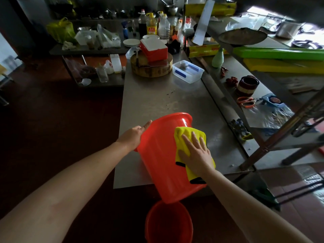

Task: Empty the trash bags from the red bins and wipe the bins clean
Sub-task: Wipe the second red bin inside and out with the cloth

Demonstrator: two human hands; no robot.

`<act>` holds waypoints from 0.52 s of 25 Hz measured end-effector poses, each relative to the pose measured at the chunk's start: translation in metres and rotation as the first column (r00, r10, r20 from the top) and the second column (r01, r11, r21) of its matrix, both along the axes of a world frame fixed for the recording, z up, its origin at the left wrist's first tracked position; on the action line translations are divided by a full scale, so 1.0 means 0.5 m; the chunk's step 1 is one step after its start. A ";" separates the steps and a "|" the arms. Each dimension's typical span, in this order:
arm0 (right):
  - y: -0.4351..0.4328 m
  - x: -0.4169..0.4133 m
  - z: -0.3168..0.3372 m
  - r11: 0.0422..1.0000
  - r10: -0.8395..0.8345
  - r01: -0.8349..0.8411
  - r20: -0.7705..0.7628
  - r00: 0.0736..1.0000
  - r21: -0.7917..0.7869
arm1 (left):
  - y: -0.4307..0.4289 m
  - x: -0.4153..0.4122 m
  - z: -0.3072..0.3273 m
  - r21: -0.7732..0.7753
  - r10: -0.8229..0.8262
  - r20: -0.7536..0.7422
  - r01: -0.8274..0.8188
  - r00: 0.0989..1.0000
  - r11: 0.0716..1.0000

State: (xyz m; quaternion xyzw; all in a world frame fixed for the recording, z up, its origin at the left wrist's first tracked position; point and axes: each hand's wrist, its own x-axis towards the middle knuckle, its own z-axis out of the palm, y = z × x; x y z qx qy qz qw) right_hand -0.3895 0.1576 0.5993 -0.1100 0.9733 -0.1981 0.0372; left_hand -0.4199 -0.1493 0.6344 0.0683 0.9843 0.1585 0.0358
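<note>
Red bin [161, 158] lies tilted on the near edge of the steel worktop [154, 97], mouth facing away, with a 2nd red bin [168, 223] on the floor below. Left hand [135, 135] steadies its rim side, fingers loosely extended. Right hand [196, 151], flat and spread, presses a yellow cloth [184, 137] against the bin's wall.

I count two red bins: one [163, 162] tipped on the desk [150, 95] under my two hands, left [134, 135] and right [196, 151], and one [168, 223] on the floor. There is one yellow cloth [185, 137], one round chopping block [152, 69] and one clear lidded box [188, 71].
</note>
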 end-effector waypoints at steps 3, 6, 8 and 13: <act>-0.063 0.050 0.000 0.971 0.165 -0.130 -0.163 0.973 0.202 | 0.001 -0.007 -0.001 -0.032 -0.014 -0.012 0.014 1.000 0.999; -0.111 0.092 -0.012 0.910 0.325 -0.232 -0.248 0.913 0.343 | 0.005 -0.003 0.003 -0.039 0.003 0.011 -0.003 1.000 0.999; -0.128 0.109 -0.023 0.866 0.396 -0.261 -0.267 0.879 0.426 | 0.013 0.003 0.001 -0.055 -0.003 -0.014 0.002 1.000 0.998; -0.141 0.118 -0.028 0.850 0.415 -0.265 -0.269 0.869 0.456 | 0.070 -0.019 0.006 -0.130 -0.215 -0.217 0.190 0.952 0.973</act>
